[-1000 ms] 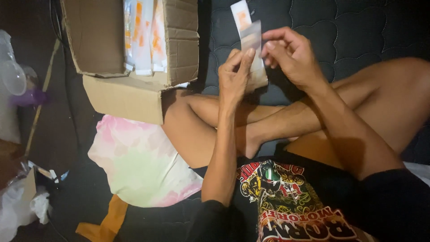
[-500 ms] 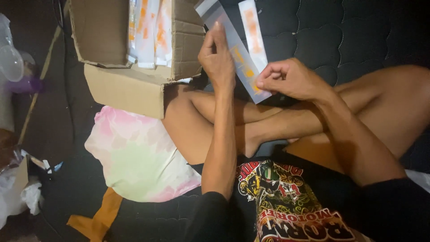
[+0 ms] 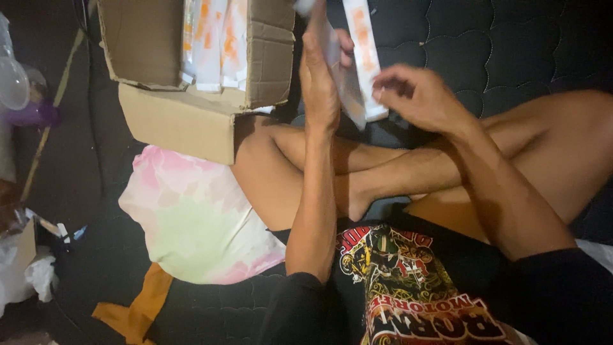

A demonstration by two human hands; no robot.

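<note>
I sit cross-legged on a dark quilted mattress (image 3: 511,45). My left hand (image 3: 319,83) is raised upright and grips a flat grey-white packet (image 3: 345,83) by its side. Next to it a second long white packet with orange print (image 3: 364,51) stands out toward the top edge. My right hand (image 3: 415,96) hovers at the lower end of that packet, fingers curled and touching it. Both hands are above my crossed legs (image 3: 357,166), just right of the open cardboard box (image 3: 191,121).
The cardboard box holds several white and orange packets (image 3: 214,41) standing on end. A pink and green tie-dye cloth (image 3: 191,217) lies by my left knee. Clear plastic items and a purple object (image 3: 25,96) sit at the far left, crumpled white wrapping (image 3: 25,275) at lower left.
Both hands with the packets have shifted up and toward the box. My left hand has turned upright, and my right hand has loosened from a fist to curled fingers at the packet's end.
</note>
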